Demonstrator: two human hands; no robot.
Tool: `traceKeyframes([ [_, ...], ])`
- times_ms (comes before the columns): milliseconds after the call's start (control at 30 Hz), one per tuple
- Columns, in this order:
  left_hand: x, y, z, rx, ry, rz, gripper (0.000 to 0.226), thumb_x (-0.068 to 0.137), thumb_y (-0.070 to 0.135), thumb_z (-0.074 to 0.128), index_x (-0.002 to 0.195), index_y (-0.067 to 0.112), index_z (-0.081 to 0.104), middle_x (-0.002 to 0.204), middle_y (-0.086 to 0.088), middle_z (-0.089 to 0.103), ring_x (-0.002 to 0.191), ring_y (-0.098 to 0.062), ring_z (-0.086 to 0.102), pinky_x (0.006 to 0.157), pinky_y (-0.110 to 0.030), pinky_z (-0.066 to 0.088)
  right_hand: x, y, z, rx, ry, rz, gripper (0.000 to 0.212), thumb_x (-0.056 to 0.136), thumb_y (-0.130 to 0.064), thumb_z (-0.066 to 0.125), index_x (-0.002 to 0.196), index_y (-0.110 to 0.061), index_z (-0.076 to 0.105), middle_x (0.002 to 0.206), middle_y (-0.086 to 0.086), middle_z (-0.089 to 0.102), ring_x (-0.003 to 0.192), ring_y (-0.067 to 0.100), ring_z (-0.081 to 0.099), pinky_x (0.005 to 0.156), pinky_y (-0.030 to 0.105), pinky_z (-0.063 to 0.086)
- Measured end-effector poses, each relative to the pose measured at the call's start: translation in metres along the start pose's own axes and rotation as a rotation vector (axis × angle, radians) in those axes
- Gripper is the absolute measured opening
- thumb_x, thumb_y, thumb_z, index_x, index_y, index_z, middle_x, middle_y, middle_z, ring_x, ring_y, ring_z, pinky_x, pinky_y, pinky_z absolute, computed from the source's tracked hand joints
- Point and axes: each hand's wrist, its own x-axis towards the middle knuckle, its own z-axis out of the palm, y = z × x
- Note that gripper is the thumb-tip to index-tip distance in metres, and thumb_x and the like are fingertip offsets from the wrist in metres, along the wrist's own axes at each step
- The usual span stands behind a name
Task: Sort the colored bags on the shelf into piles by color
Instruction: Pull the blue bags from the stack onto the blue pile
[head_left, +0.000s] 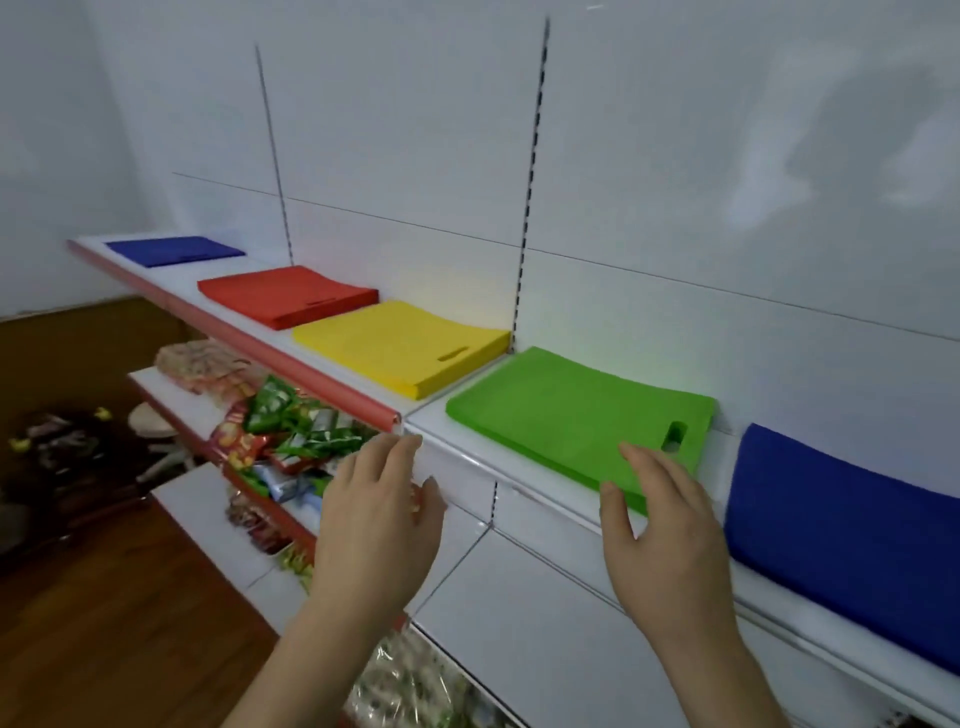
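White shelf (470, 457): we see it run from far left to near right along a white back panel (675, 156), its front edge red on the left stretch and white nearer us.
Near blue pile (841, 525): we find it at the right end of the shelf, thick, partly cut off by the frame's edge.
Green pile (571, 410): it lies flat just left of the near blue pile, apart from it, with a slot handle cut near its right corner.
Yellow pile (395, 345): it sits left of the green pile, neatly squared, slot handle facing right.
Red pile (285, 293): it comes next to the left, close to the yellow pile.
Far blue pile (174, 250): thin and flat, it lies at the far left end of the shelf.
Our right hand (670, 540): fingers straight and spread, holding nothing; it hovers at the green pile's near corner, and we cannot tell if it touches.
Our left hand (379, 514): fingers relaxed and open, holding nothing, in front of the shelf edge.
Snack packets (280, 426): they crowd the lower shelves on the left.
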Motion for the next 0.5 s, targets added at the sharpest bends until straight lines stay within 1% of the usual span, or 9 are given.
traceKeyframes([
  [133, 0.013, -0.083, -0.032, 0.065, 0.001, -0.066, 0.045, 0.094, 0.033, 0.056, 0.135, 0.016, 0.052, 0.133, -0.001, 0.053, 0.122, -0.023, 0.048, 0.1, -0.038, 0.043, 0.005, -0.07, 0.054, 0.014, -0.061, -0.054, 0.042, 0.09, -0.024, 0.063, 0.13, -0.013, 0.059, 0.131, 0.006, 0.057, 0.122, 0.024, 0.051, 0.099, 0.031, 0.038],
  [200, 0.018, -0.12, -0.044, 0.076, -0.016, -0.117, 0.047, 0.095, 0.035, 0.053, 0.138, 0.019, 0.049, 0.137, 0.001, 0.049, 0.125, -0.021, 0.047, 0.101, -0.038, 0.047, 0.005, -0.1, 0.081, 0.023, -0.093, -0.062, 0.041, 0.092, -0.025, 0.061, 0.132, -0.015, 0.058, 0.133, 0.004, 0.056, 0.124, 0.023, 0.049, 0.099, 0.029, 0.036],
  [267, 0.023, -0.15, -0.055, 0.08, -0.015, -0.151, 0.048, 0.095, 0.037, 0.053, 0.139, 0.02, 0.048, 0.138, 0.002, 0.048, 0.123, -0.02, 0.049, 0.097, -0.038, 0.05, 0.005, -0.129, 0.107, 0.033, -0.118, -0.078, 0.041, 0.093, -0.027, 0.06, 0.132, -0.018, 0.057, 0.134, 0.002, 0.055, 0.125, 0.021, 0.048, 0.096, 0.025, 0.034],
  [367, 0.033, -0.193, -0.068, 0.113, 0.002, -0.181, 0.047, 0.093, 0.035, 0.058, 0.138, 0.022, 0.05, 0.136, 0.003, 0.051, 0.126, -0.019, 0.048, 0.102, -0.037, 0.045, 0.009, -0.17, 0.147, 0.051, -0.139, -0.124, 0.039, 0.093, -0.026, 0.059, 0.131, -0.016, 0.059, 0.13, 0.001, 0.057, 0.121, 0.02, 0.051, 0.093, 0.025, 0.034],
  [500, 0.055, -0.249, -0.075, 0.142, 0.012, -0.248, 0.046, 0.094, 0.037, 0.055, 0.138, 0.023, 0.05, 0.136, 0.004, 0.052, 0.128, -0.018, 0.046, 0.103, -0.034, 0.042, 0.029, -0.213, 0.202, 0.074, -0.182, -0.183, 0.041, 0.093, -0.027, 0.058, 0.133, -0.016, 0.057, 0.131, -0.002, 0.056, 0.122, 0.018, 0.05, 0.094, 0.024, 0.037],
])
